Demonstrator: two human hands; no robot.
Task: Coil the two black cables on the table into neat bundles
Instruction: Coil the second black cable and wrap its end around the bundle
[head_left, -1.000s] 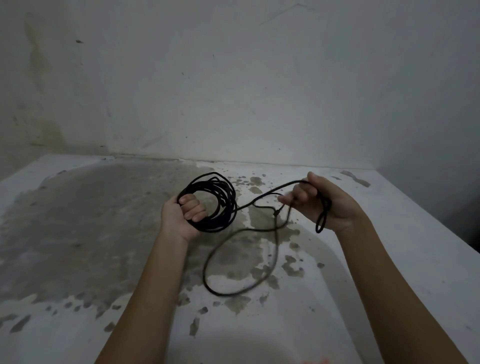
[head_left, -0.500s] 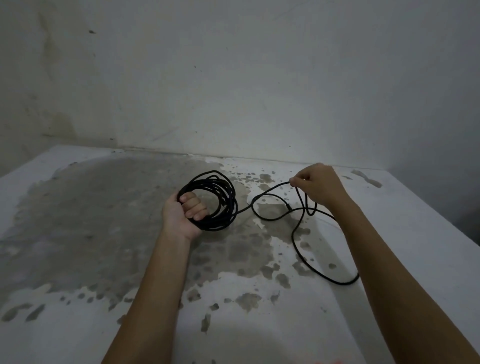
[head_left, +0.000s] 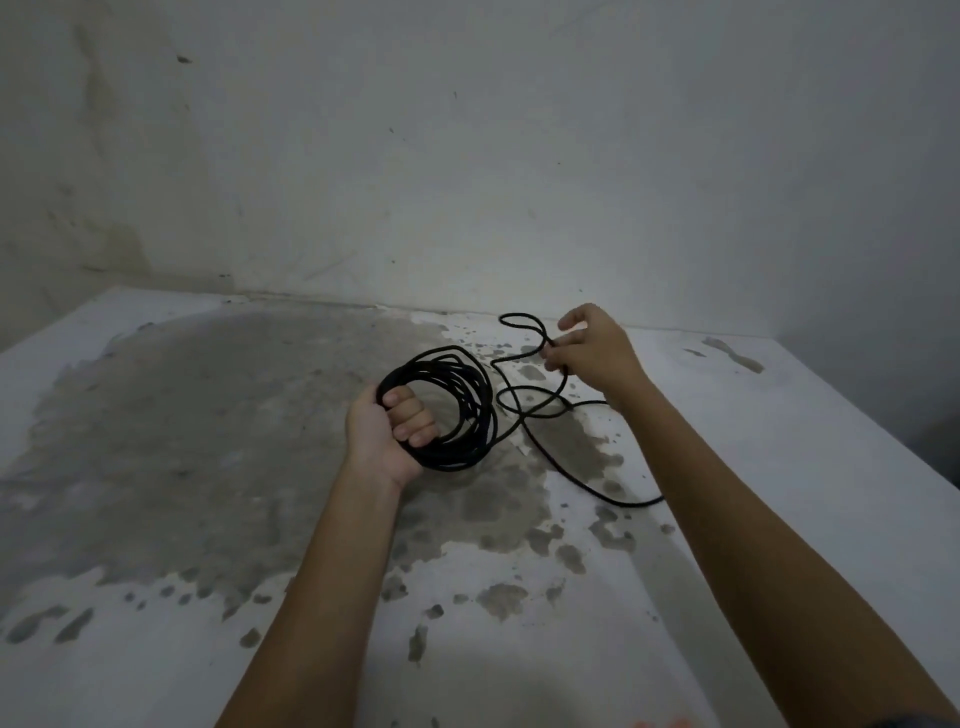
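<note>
A black cable (head_left: 566, 467) is partly wound into a round coil (head_left: 462, 405) of several turns. My left hand (head_left: 395, 431) grips the coil's near left side, fingers curled through the ring. My right hand (head_left: 592, 348) is to the right and further back, pinching the loose strand, which makes a small raised loop to the hand's left. From there the loose strand sags in loops onto the table (head_left: 156, 623) and passes under my right forearm. I see only this one cable.
The table is white with a large worn grey patch and scattered grey flecks. A stained white wall (head_left: 467, 156) rises directly behind the table. The table's right edge (head_left: 883, 441) drops off into a dark gap.
My right hand has moved back and further from the coil, drawing the loose strand up into a small loop. The slack on the table has shifted right. My left hand has kept its grip.
</note>
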